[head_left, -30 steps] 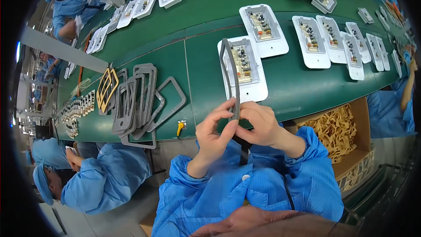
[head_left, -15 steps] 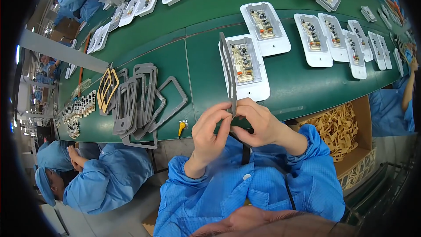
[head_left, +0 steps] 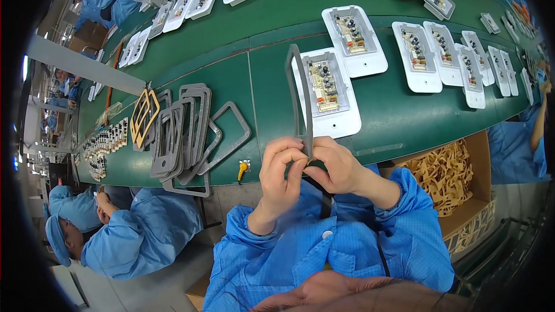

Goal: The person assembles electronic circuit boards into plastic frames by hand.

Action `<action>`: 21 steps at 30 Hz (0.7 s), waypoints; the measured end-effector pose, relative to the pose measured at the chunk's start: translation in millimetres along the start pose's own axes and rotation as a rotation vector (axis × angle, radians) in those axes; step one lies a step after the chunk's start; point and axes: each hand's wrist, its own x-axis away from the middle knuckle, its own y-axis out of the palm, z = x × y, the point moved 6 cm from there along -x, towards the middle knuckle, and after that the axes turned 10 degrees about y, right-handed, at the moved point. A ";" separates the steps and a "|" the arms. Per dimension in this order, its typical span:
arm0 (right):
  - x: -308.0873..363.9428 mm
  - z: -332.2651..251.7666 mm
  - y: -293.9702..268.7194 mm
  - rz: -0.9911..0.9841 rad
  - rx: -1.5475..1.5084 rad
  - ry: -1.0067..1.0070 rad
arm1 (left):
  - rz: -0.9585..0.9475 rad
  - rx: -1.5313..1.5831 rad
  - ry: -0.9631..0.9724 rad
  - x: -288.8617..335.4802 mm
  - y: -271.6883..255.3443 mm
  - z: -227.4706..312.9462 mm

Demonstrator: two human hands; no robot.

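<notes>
So, the left hand (head_left: 280,167) and right hand (head_left: 337,167) both pinch the near end of a grey frame (head_left: 308,115), grips narrow, its far end raised. It looks soft, foam-like: squeeze too hard and that thin strip could crease; too loose, and it might flop across the near case (head_left: 346,120) and catch the board (head_left: 324,89). Touching already? Can't tell. Over left, the pile (head_left: 189,150): flat, matte, round-cornered loops, liable to tangle if tugged. Beyond, the far case (head_left: 365,65), smooth white, on the green counter (head_left: 272,81).
</notes>
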 end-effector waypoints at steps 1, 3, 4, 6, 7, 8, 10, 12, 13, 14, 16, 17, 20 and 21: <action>-0.6 -0.3 -0.5 0.000 -0.001 0.000 | 0.000 -0.001 0.000 -1.5 -1.4 -0.1; -2.2 -0.5 2.1 -0.064 -0.013 0.006 | -0.041 -0.057 0.096 -6.3 -3.2 4.5; -2.6 -0.8 2.0 -0.063 -0.014 0.006 | -0.042 -0.058 0.096 -7.5 -3.8 4.8; -3.4 -0.9 3.2 -0.076 0.000 0.008 | -0.078 -0.161 0.167 -9.5 -3.0 9.4; -3.3 -0.7 3.3 -0.074 0.001 0.007 | -0.079 -0.161 0.169 -9.6 -2.9 9.0; -3.1 -0.4 3.3 -0.069 0.001 0.008 | -0.088 -0.173 0.174 -9.5 -2.1 8.6; -4.1 -1.5 2.8 -0.063 0.000 0.005 | -0.095 -0.187 0.182 -10.1 -1.3 9.7; -4.7 -3.8 1.9 -0.037 0.001 -0.010 | -0.063 -0.183 0.176 -9.3 -2.2 10.9; -4.5 -5.1 1.6 -0.036 0.001 -0.010 | -0.063 -0.184 0.176 -9.0 -1.8 11.0; -4.8 -5.4 0.7 -0.035 -0.007 0.012 | -0.065 -0.189 0.176 -8.8 -1.3 11.0; -5.5 -5.6 0.4 -0.036 -0.016 0.031 | -0.064 -0.198 0.177 -9.4 -0.8 10.8; -5.5 -6.8 -0.9 -0.009 0.003 0.015 | -0.063 -0.181 0.173 -9.8 -0.6 10.6; -5.9 -9.3 -2.6 0.024 0.019 0.004 | -0.053 -0.134 0.153 -8.8 0.1 9.8; -5.8 -9.3 -3.1 0.027 0.017 0.007 | -0.042 -0.105 0.135 -8.2 0.0 9.0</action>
